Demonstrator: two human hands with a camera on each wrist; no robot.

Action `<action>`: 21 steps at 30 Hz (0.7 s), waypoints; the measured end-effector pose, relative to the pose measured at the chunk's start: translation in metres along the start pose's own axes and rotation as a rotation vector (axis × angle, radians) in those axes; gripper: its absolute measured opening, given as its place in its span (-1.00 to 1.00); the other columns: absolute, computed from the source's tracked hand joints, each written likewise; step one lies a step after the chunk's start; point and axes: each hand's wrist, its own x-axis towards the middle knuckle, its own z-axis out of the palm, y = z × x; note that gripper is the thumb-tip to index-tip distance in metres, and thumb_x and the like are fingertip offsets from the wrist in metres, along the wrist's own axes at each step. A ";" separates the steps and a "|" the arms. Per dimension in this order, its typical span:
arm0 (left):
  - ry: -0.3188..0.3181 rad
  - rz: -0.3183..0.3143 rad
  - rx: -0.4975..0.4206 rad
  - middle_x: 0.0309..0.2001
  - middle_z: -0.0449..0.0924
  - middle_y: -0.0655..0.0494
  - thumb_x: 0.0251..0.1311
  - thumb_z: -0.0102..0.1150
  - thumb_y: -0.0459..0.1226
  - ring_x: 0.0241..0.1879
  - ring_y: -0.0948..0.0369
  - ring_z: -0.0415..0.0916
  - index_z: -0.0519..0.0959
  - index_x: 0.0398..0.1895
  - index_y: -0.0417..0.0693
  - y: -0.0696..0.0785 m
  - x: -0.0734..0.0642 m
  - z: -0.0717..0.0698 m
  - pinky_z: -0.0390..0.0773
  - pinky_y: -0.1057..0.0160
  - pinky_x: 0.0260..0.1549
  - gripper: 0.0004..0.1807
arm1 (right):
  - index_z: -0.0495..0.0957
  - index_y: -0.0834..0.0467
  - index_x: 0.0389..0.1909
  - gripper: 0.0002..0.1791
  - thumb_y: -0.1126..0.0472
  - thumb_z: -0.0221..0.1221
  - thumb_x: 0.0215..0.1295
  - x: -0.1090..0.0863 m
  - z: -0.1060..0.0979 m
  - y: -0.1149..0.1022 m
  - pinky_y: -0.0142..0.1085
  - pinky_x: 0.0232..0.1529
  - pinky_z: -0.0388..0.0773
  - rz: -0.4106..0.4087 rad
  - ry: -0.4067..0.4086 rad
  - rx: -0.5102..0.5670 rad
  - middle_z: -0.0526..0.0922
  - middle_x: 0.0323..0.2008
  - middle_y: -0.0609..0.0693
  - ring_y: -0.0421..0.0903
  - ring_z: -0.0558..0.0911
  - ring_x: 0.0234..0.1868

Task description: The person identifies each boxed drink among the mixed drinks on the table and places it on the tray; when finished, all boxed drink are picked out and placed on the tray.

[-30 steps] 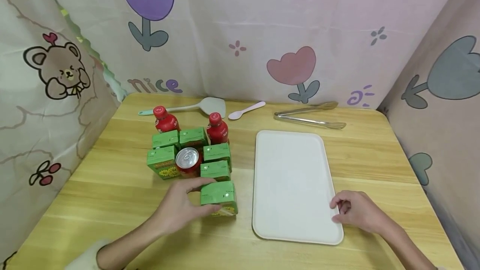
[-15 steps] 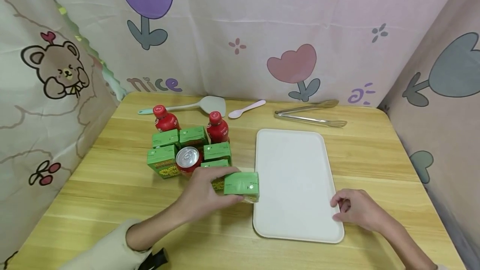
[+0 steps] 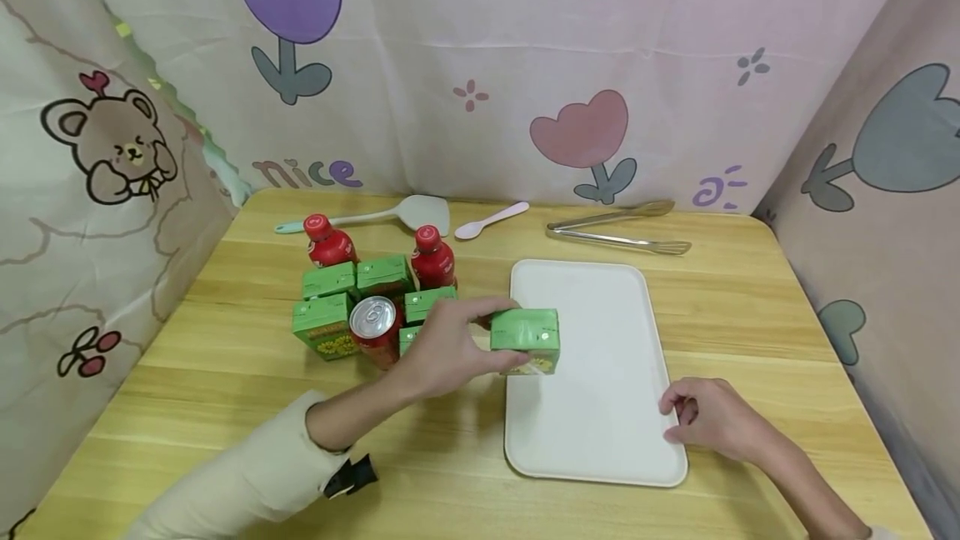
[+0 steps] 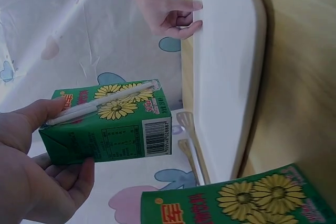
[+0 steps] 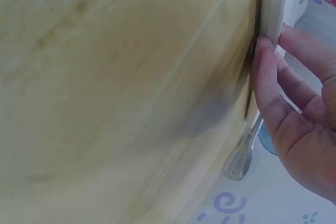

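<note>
In the head view my left hand (image 3: 446,348) grips a green drink carton (image 3: 527,333) between thumb and fingers, over the left part of a white tray (image 3: 600,415). A white straw (image 4: 100,102) and yellow flowers show on the carton's side in the left wrist view. My right hand (image 3: 716,419) pinches the tray's right rim; in the right wrist view its thumb and fingers lie on either side of the edge. Left of the tray, several more green cartons (image 3: 324,325) stand around a red can (image 3: 373,323), some partly covered by my left hand.
Two red bottles (image 3: 330,242) stand behind the cartons. Along the back of the wooden table (image 3: 187,415) lie a spatula (image 3: 423,213), a pink spoon (image 3: 491,222) and metal tongs (image 3: 618,230). A patterned cloth (image 3: 442,40) hangs behind and at both sides.
My left hand has lifted the carton from the front of the group and carried it right and away from me, over the tray. My right hand has stayed at the tray's rim.
</note>
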 end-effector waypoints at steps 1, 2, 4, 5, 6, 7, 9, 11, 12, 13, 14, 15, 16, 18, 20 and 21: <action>0.001 -0.005 0.005 -0.19 0.70 0.24 -0.12 0.48 -0.18 -0.25 0.27 0.55 0.64 -0.08 0.03 0.001 0.003 0.000 0.59 0.36 -0.27 -0.56 | 0.55 0.11 -0.39 -0.69 0.22 0.47 -0.15 0.000 0.000 -0.001 -0.46 -0.48 0.43 0.000 0.002 -0.004 0.51 -0.51 -0.10 -0.39 0.41 -0.52; 0.003 -0.012 0.009 -0.20 0.70 0.24 -0.12 0.48 -0.18 -0.25 0.27 0.55 0.65 -0.07 0.03 0.003 0.007 0.001 0.59 0.36 -0.27 -0.56 | 0.55 0.11 -0.39 -0.69 0.22 0.47 -0.16 0.000 0.000 -0.001 -0.46 -0.48 0.43 -0.001 0.003 -0.007 0.51 -0.52 -0.10 -0.39 0.41 -0.52; 0.005 -0.030 0.011 -0.19 0.69 0.25 -0.11 0.48 -0.18 -0.24 0.27 0.55 0.64 -0.07 0.04 0.006 0.015 0.002 0.59 0.37 -0.27 -0.56 | 0.55 0.11 -0.40 -0.69 0.23 0.47 -0.17 0.000 0.000 -0.002 -0.46 -0.48 0.43 -0.001 0.006 -0.008 0.50 -0.52 -0.10 -0.39 0.41 -0.52; 0.005 -0.037 0.010 -0.18 0.68 0.24 -0.11 0.48 -0.18 -0.24 0.26 0.55 0.64 -0.06 0.04 0.007 0.019 0.003 0.59 0.37 -0.27 -0.55 | 0.55 0.11 -0.40 -0.70 0.23 0.47 -0.17 0.000 -0.001 -0.002 -0.46 -0.48 0.43 -0.001 0.007 -0.010 0.50 -0.52 -0.10 -0.40 0.40 -0.52; 0.008 -0.037 0.005 -0.17 0.68 0.23 -0.10 0.48 -0.18 -0.24 0.25 0.55 0.64 -0.05 0.03 0.009 0.024 0.003 0.60 0.38 -0.27 -0.55 | 0.55 0.10 -0.41 -0.70 0.23 0.47 -0.17 0.000 -0.001 -0.003 -0.46 -0.48 0.42 -0.001 0.006 -0.009 0.50 -0.52 -0.10 -0.40 0.40 -0.52; 0.008 -0.043 0.004 -0.15 0.68 0.21 -0.10 0.48 -0.17 -0.23 0.25 0.55 0.63 -0.04 0.03 0.011 0.028 0.004 0.60 0.38 -0.26 -0.54 | 0.55 0.10 -0.41 -0.70 0.23 0.47 -0.17 0.000 -0.001 -0.003 -0.46 -0.48 0.42 0.000 0.004 -0.007 0.50 -0.52 -0.10 -0.39 0.40 -0.52; 0.004 -0.056 -0.005 -0.12 0.67 0.20 -0.09 0.47 -0.17 -0.23 0.24 0.54 0.62 -0.01 0.03 0.013 0.038 0.005 0.60 0.36 -0.24 -0.52 | 0.55 0.10 -0.40 -0.70 0.23 0.47 -0.16 0.000 -0.001 -0.002 -0.46 -0.48 0.42 -0.001 0.002 -0.005 0.49 -0.52 -0.10 -0.39 0.40 -0.53; -0.004 -0.061 -0.015 -0.10 0.66 0.19 -0.09 0.48 -0.17 -0.23 0.23 0.54 0.61 0.01 0.01 0.014 0.047 0.007 0.60 0.36 -0.24 -0.49 | 0.55 0.10 -0.40 -0.70 0.23 0.47 -0.16 0.001 -0.001 -0.002 -0.46 -0.48 0.42 -0.004 -0.001 -0.002 0.49 -0.52 -0.10 -0.39 0.40 -0.53; -0.008 -0.066 -0.021 -0.10 0.65 0.18 -0.09 0.48 -0.17 -0.23 0.23 0.55 0.61 0.02 0.01 0.015 0.052 0.009 0.60 0.37 -0.25 -0.49 | 0.55 0.10 -0.40 -0.70 0.23 0.47 -0.16 0.001 -0.001 -0.002 -0.46 -0.48 0.42 -0.005 -0.003 0.001 0.49 -0.52 -0.10 -0.39 0.40 -0.53; -0.016 -0.083 -0.020 -0.10 0.64 0.19 -0.08 0.47 -0.16 -0.22 0.23 0.54 0.60 0.04 0.02 0.015 0.057 0.010 0.60 0.38 -0.25 -0.48 | 0.55 0.10 -0.41 -0.70 0.22 0.47 -0.16 0.001 -0.001 -0.002 -0.46 -0.48 0.42 -0.005 -0.004 0.002 0.49 -0.53 -0.10 -0.39 0.40 -0.53; -0.020 -0.090 -0.027 -0.09 0.63 0.19 -0.08 0.47 -0.16 -0.22 0.23 0.54 0.59 0.05 0.02 0.016 0.062 0.013 0.60 0.39 -0.26 -0.47 | 0.54 0.10 -0.41 -0.70 0.23 0.47 -0.16 0.001 -0.001 -0.002 -0.46 -0.48 0.41 -0.005 -0.005 0.002 0.49 -0.53 -0.10 -0.39 0.40 -0.53; -0.024 -0.089 -0.040 -0.10 0.63 0.17 -0.08 0.47 -0.17 -0.22 0.22 0.54 0.59 0.05 0.01 0.016 0.067 0.015 0.60 0.40 -0.28 -0.47 | 0.54 0.10 -0.41 -0.70 0.23 0.47 -0.16 0.001 -0.001 -0.002 -0.46 -0.48 0.41 -0.003 -0.005 0.003 0.48 -0.53 -0.10 -0.39 0.40 -0.53; -0.029 -0.089 -0.053 -0.10 0.62 0.15 -0.08 0.47 -0.17 -0.22 0.22 0.55 0.59 0.05 0.00 0.017 0.073 0.017 0.60 0.41 -0.29 -0.47 | 0.54 0.10 -0.41 -0.70 0.23 0.47 -0.16 0.001 0.000 -0.002 -0.46 -0.48 0.41 -0.002 -0.003 -0.001 0.48 -0.54 -0.11 -0.39 0.40 -0.54; -0.029 -0.095 -0.081 -0.12 0.61 0.13 -0.08 0.47 -0.19 -0.24 0.21 0.55 0.59 0.06 -0.02 0.017 0.083 0.021 0.61 0.42 -0.32 -0.46 | 0.54 0.10 -0.42 -0.69 0.24 0.47 -0.17 0.001 0.000 -0.003 -0.46 -0.48 0.40 0.003 -0.002 -0.004 0.47 -0.55 -0.11 -0.38 0.39 -0.54; -0.023 -0.100 -0.113 -0.15 0.62 0.10 -0.08 0.47 -0.21 -0.26 0.21 0.56 0.59 0.06 -0.03 0.018 0.093 0.025 0.62 0.42 -0.34 -0.46 | 0.53 0.11 -0.42 -0.69 0.25 0.47 -0.17 0.001 0.001 -0.003 -0.46 -0.49 0.39 0.006 0.001 -0.006 0.47 -0.55 -0.11 -0.38 0.39 -0.54; -0.020 -0.106 -0.131 -0.17 0.62 0.10 -0.09 0.48 -0.22 -0.28 0.21 0.56 0.59 0.06 -0.04 0.018 0.098 0.028 0.62 0.41 -0.36 -0.46 | 0.53 0.11 -0.42 -0.69 0.26 0.47 -0.17 0.001 0.001 -0.004 -0.46 -0.49 0.39 0.006 0.002 -0.006 0.47 -0.55 -0.11 -0.38 0.39 -0.54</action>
